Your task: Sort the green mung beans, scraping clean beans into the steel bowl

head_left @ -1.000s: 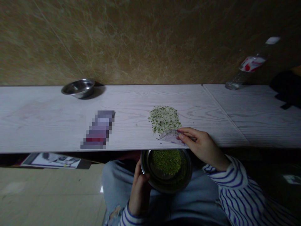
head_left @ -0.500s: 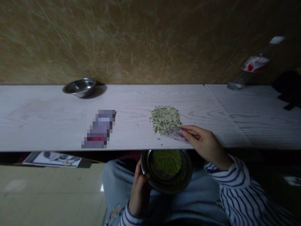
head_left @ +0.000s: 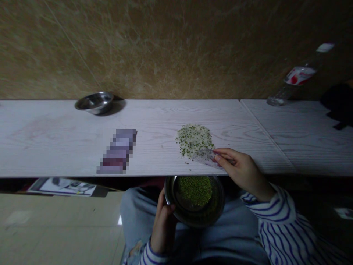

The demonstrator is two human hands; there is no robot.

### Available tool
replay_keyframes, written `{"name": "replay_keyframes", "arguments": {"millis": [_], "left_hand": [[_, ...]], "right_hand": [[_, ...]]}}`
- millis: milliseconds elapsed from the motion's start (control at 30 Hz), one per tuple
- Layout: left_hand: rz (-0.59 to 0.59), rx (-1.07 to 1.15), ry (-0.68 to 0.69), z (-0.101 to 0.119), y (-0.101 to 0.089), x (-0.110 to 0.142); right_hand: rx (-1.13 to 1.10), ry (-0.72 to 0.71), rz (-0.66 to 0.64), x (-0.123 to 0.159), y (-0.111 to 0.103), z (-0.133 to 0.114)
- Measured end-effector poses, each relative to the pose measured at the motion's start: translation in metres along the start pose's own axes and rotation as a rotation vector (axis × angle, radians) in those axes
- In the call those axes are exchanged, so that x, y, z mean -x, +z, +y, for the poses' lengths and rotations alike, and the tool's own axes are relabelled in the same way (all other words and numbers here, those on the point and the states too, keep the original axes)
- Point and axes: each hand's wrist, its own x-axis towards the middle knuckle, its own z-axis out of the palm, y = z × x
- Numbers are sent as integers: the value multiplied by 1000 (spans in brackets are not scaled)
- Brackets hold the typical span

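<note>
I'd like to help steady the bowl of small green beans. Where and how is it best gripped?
Probably the right rim of the bowl, from low on the right, thumb over its round lip: the left hand holds the left side, the table edge hides the far rim, and the right hand is above.

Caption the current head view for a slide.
Left hand holds a metal bowl of green beans; right hand pinches a clear sheet at the near edge of mixed grains on the table.
</note>
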Motion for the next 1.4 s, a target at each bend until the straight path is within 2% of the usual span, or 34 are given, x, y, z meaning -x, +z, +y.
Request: {"name": "replay_keyframes", "arguments": {"millis": [400,700,1000,1233,1400], "left_hand": [[-46,-24,8,-2,-6,-2],[-73,-3,40,-4,-8,-3],[-67,-20,26,-6,-11,-5],[-24,-13,9,-4,-5,-2],[-38,-18,27,-3,-2,-2]], "right_hand": [[-7,10,-47,-2,7,0],[-46,14,67,-6,1,7],[-18,3,26,-6,7,3],[-48,19,8,-3,3,0],[-49,35,-11,1,3,0]]}}
